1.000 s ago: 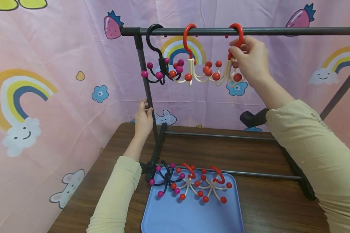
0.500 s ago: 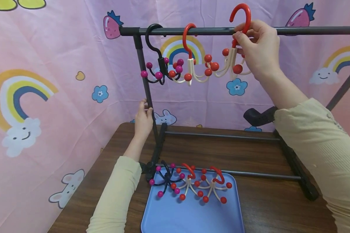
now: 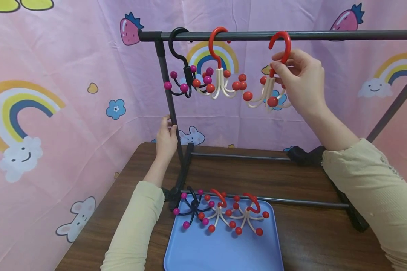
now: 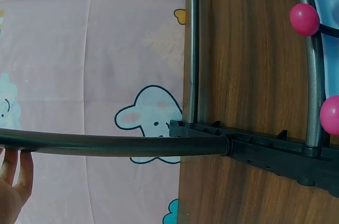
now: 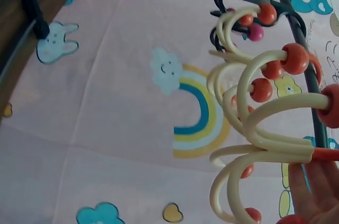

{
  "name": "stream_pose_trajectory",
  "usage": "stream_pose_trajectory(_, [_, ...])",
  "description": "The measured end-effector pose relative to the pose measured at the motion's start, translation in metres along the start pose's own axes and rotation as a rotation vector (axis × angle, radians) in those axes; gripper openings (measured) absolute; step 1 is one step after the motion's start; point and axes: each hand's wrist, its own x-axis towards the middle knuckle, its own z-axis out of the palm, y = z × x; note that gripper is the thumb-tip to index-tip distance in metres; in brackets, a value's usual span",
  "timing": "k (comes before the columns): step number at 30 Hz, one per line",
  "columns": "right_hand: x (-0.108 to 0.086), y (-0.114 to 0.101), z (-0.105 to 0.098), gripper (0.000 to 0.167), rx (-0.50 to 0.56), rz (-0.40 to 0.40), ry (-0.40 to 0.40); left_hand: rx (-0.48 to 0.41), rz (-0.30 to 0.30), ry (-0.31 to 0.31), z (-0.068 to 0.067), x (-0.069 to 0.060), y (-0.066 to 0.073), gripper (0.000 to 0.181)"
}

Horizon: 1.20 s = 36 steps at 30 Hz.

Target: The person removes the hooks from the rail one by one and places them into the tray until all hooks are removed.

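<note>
A red-hooked hanger point(image 3: 269, 87) was pinched between thumb and fingers of the right hand point(image 3: 303, 81), its hook point(image 3: 287, 47) in front of the rail point(image 3: 245, 36). A matching hanger point(image 3: 219, 78) and a black hanger point(image 3: 188, 75) hung to its left. The left hand point(image 3: 166, 140), fingers relaxed, touched the upright pole point(image 3: 171, 105). Below, three more hangers point(image 3: 247, 215) lay on a blue tray point(image 3: 224, 250).

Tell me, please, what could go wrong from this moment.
The hanger pinched by the right hand looks to be off the bar, so it could drop if the grip slips. It also seems close to the red hanger on the bar; their arms might catch. On the tray, hangers lie crowded, so lifting one might drag another.
</note>
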Motion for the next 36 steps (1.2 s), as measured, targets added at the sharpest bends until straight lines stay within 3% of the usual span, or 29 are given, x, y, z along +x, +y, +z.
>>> stream_pose_trajectory(9, [-0.036, 0.012, 0.015, 0.030, -0.082, -0.064, -0.038, 0.004, -0.016, -0.012, 0.001, 0.000, 0.000, 0.033])
stream_pose_trajectory(14, [-0.057, 0.019, 0.028, 0.027, -0.066, -0.106, -0.099, 0.009, -0.015, -0.011, 0.001, 0.000, 0.000, 0.033])
stream_pose_trajectory(24, [-0.111, 0.029, 0.054, 0.022, 0.016, -0.058, -0.316, -0.003, -0.017, -0.007, 0.001, 0.000, -0.001, 0.032])
stream_pose_trajectory(36, [-0.159, 0.035, 0.076, 0.021, 0.089, -0.024, -0.452, -0.009, 0.004, 0.003, 0.002, 0.002, -0.002, 0.032])
